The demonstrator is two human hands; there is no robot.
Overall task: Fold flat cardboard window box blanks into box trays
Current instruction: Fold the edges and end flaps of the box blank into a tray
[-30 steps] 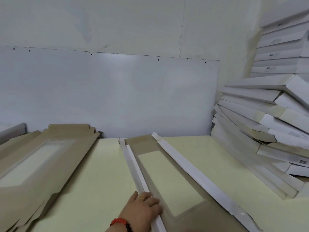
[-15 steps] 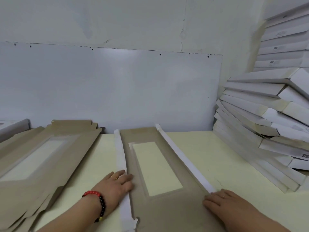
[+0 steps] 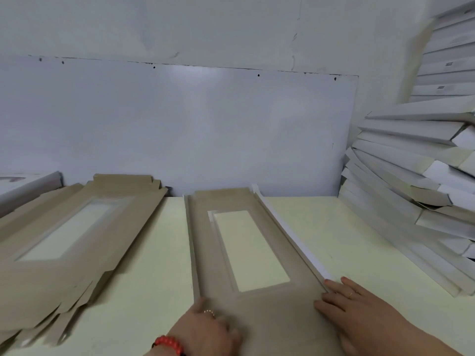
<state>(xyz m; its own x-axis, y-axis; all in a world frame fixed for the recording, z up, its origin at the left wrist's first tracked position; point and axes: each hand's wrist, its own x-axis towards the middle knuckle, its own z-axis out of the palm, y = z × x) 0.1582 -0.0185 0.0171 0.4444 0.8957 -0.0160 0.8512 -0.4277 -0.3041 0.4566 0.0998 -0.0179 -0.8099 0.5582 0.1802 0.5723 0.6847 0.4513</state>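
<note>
Left flap (image 3: 191, 242) now folded; hands flank blank (image 3: 257, 312).

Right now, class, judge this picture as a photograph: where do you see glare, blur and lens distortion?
Head view: soft glare sits on the white wall panel. The left hand is smeared by motion blur; the right hand is sharper. Wide-angle distortion bows the stack of folded trays at the right edge. Lighting is even and shadows faint around the blank on the table.

Pale yellow table (image 3: 334, 235) bearing a window box blank (image 3: 257, 304) under both hands, flat blanks stack (image 3: 64, 240) leftward, folded white boxes (image 3: 411, 201) rightward.
</note>
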